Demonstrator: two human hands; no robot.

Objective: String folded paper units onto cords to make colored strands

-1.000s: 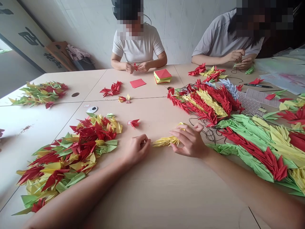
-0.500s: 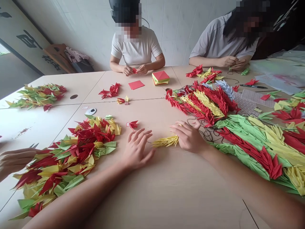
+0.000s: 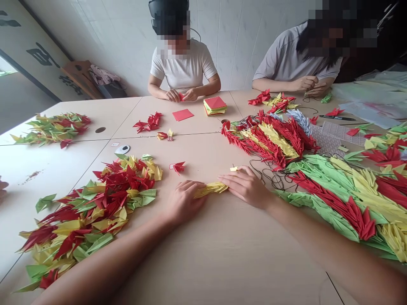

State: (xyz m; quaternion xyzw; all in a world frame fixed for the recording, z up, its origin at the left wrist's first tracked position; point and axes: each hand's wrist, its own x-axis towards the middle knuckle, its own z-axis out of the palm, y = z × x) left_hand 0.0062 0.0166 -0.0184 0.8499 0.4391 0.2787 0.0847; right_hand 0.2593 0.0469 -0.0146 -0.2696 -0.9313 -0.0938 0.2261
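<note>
A short string of folded yellow paper cranes [image 3: 211, 189] lies on the table between my hands. My left hand [image 3: 186, 201] is closed round its left end, which the fingers partly hide. At its right end, the fingers of my right hand [image 3: 249, 186] are pressed on the paper. A small pale yellow piece [image 3: 234, 169] shows at the right index fingertip; what it is I cannot make out. Beyond my left hand sits a single red paper crane [image 3: 178, 167]. A heap of loose red, yellow and green cranes [image 3: 108, 199] spreads to the left.
Long strings of green cranes [image 3: 318, 167] and red cranes [image 3: 270, 142] fill the right side, with black cord [image 3: 270, 176] among them. Square paper [image 3: 215, 106] is stacked at the back. Two people sit opposite, hands at small folded pieces. Another person's fingers [image 3: 2, 186] show at the left edge.
My left hand has come right and closed on the yellow string, which has shifted slightly left. The hand over the heap has drawn back left, and a green crane now lies at the heap's edge.
</note>
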